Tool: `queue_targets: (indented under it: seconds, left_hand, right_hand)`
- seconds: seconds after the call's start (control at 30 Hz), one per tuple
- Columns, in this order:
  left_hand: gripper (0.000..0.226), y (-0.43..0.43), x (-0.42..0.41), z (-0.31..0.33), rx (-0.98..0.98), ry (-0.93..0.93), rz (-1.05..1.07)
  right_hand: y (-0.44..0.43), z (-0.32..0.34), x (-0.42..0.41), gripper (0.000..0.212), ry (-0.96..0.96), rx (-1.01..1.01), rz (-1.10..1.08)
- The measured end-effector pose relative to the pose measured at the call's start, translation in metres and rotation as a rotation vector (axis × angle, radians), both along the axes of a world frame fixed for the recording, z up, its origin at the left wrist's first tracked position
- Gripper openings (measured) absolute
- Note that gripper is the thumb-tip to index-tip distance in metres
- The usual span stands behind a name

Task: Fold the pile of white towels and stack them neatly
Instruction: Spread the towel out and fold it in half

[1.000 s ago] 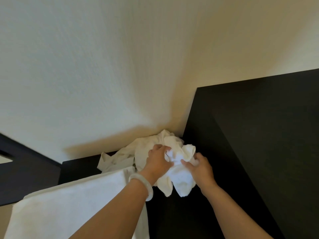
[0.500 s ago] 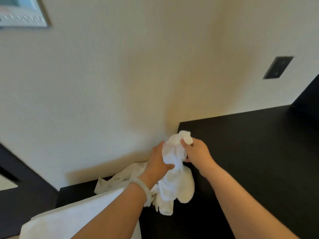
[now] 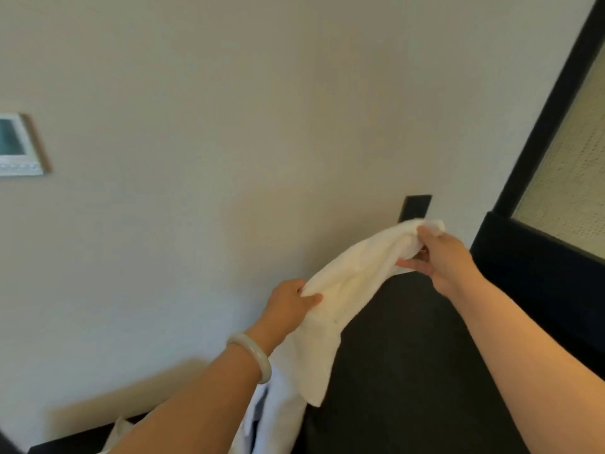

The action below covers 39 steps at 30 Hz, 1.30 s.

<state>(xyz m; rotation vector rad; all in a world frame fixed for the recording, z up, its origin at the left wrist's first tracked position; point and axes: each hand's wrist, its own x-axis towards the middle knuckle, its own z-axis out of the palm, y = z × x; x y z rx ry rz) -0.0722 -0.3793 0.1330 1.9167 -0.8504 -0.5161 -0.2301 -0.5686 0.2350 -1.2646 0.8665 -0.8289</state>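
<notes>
White towel held above the dark counter. Left hand pinches a bunched edge; right hand pinches the far-right corner. Risk: bunched grips give a crooked fold; hanging tail, apparently touching the near-left pile, may drag it.

We see both our bare forearms reaching up and forward. Our left grip, lower and nearer, curls its fingers round one end of a white towel; our right grip, higher and farther right, pinches the other end.
</notes>
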Motion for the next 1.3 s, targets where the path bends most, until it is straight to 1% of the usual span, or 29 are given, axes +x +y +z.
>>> queue_targets:
  seconds: [0.13, 0.2, 0.27, 0.33, 0.37, 0.4, 0.43, 0.47, 0.5, 0.53, 0.57, 0.6, 0.63, 0.7, 0.73, 0.77, 0.8, 0.87, 0.9, 0.93, 0.97, 1.0, 1.03, 1.1, 1.13, 1.17, 1.23, 1.27, 1.3]
  left_hand:
    - [0.024, -0.069, -0.031, -0.001, 0.134, -0.058, 0.005]
    - [0.034, -0.089, -0.043, -0.011, 0.252, -0.077, 0.050]
    - [0.047, -0.099, -0.051, -0.025, 0.388, -0.140, 0.104]
    - [0.056, -0.101, -0.062, -0.039, 0.516, -0.133, 0.164]
    - [0.058, -0.101, -0.070, -0.043, 0.573, -0.086, 0.183]
    - [0.058, -0.101, -0.077, -0.050, 0.604, -0.014, 0.191]
    - [0.057, -0.102, -0.083, -0.055, 0.613, 0.050, 0.191]
    - [0.056, -0.104, -0.090, -0.061, 0.618, 0.088, 0.169]
    - [0.054, -0.107, -0.097, -0.066, 0.630, 0.100, 0.136]
    - [0.050, -0.110, -0.105, -0.069, 0.644, 0.099, 0.113]
    - [0.045, -0.111, -0.112, -0.071, 0.651, 0.092, 0.103]
    - [0.041, -0.114, -0.119, -0.074, 0.634, 0.086, 0.095]
    - [0.040, -0.116, -0.122, -0.076, 0.592, 0.088, 0.079]
    - [0.045, -0.116, -0.135, -0.083, 0.496, 0.095, -0.003]
    - [0.048, -0.115, -0.143, -0.087, 0.455, 0.077, -0.063]
    - [0.050, -0.114, -0.151, -0.089, 0.423, 0.030, -0.116]
    - [0.051, -0.111, -0.157, -0.094, 0.376, -0.020, -0.137]
    - [0.044, -0.104, -0.166, -0.098, 0.250, -0.101, -0.032]
    - [0.039, -0.100, -0.167, -0.100, 0.215, -0.141, 0.056]
    - [0.034, -0.095, -0.168, -0.103, 0.212, -0.162, 0.126]
    - [0.032, -0.089, -0.169, -0.106, 0.241, -0.179, 0.163]
    - [0.035, -0.084, -0.171, -0.108, 0.275, -0.188, 0.165]
    - [0.043, -0.081, -0.172, -0.107, 0.315, -0.203, 0.150]
    - [0.056, -0.080, -0.172, -0.105, 0.429, -0.278, 0.128]
    - [0.057, -0.082, -0.170, -0.101, 0.484, -0.327, 0.144]
    - [0.052, -0.087, -0.165, -0.096, 0.535, -0.371, 0.175]
    - [0.034, -0.097, -0.150, -0.085, 0.584, -0.407, 0.277]
    - [0.026, -0.104, -0.140, -0.075, 0.559, -0.376, 0.318]
    - [0.019, -0.110, -0.129, -0.063, 0.475, -0.335, 0.328]
  right_hand:
    - [-0.093, -0.054, -0.053, 0.039, 0.029, 0.322, -0.135]
    - [-0.131, -0.075, -0.078, 0.042, 0.000, 0.404, -0.205]
    - [-0.165, -0.092, -0.100, 0.045, -0.045, 0.420, -0.260]
    - [-0.192, -0.107, -0.114, 0.047, -0.043, 0.470, -0.224]
    - [-0.202, -0.115, -0.118, 0.048, -0.001, 0.509, -0.153]
    - [-0.206, -0.121, -0.119, 0.048, 0.089, 0.528, -0.064]
    - [-0.207, -0.125, -0.115, 0.050, 0.226, 0.522, 0.014]
    - [-0.205, -0.130, -0.109, 0.052, 0.414, 0.461, 0.069]
    - [-0.199, -0.137, -0.100, 0.054, 0.628, 0.329, 0.088]
    - [-0.189, -0.141, -0.091, 0.053, 0.882, 0.081, 0.042]
    - [-0.173, -0.141, -0.080, 0.048, 1.022, -0.197, 0.011]
    - [-0.152, -0.139, -0.069, 0.043, 1.022, -0.417, 0.040]
    - [-0.129, -0.142, -0.059, 0.037, 0.940, -0.522, 0.158]
    - [-0.082, -0.150, -0.043, 0.032, 0.829, -0.557, 0.447]
    - [-0.062, -0.154, -0.033, 0.034, 0.824, -0.538, 0.570]
    - [-0.048, -0.160, -0.023, 0.038, 0.863, -0.572, 0.660]
    - [-0.041, -0.167, -0.014, 0.046, 0.945, -0.612, 0.701]
    - [-0.036, -0.177, 0.000, 0.063, 1.180, -0.681, 0.693]
    - [-0.038, -0.180, 0.005, 0.065, 1.261, -0.707, 0.677]
    - [-0.043, -0.182, 0.007, 0.062, 1.289, -0.724, 0.661]
    - [-0.052, -0.182, 0.008, 0.055, 1.269, -0.707, 0.653]
    - [-0.064, -0.181, 0.008, 0.046, 1.201, -0.627, 0.640]
    - [-0.079, -0.177, 0.004, 0.039, 1.092, -0.491, 0.606]
    - [-0.116, -0.164, -0.007, 0.033, 0.771, -0.127, 0.497]
    - [-0.133, -0.155, -0.014, 0.033, 0.587, 0.038, 0.446]
    - [-0.150, -0.145, -0.021, 0.030, 0.425, 0.158, 0.395]
    - [-0.184, -0.121, -0.031, 0.012, 0.174, 0.278, 0.307]
    - [-0.201, -0.105, -0.037, 0.009, 0.082, 0.296, 0.276]
    - [-0.218, -0.089, -0.043, 0.009, 0.005, 0.292, 0.253]
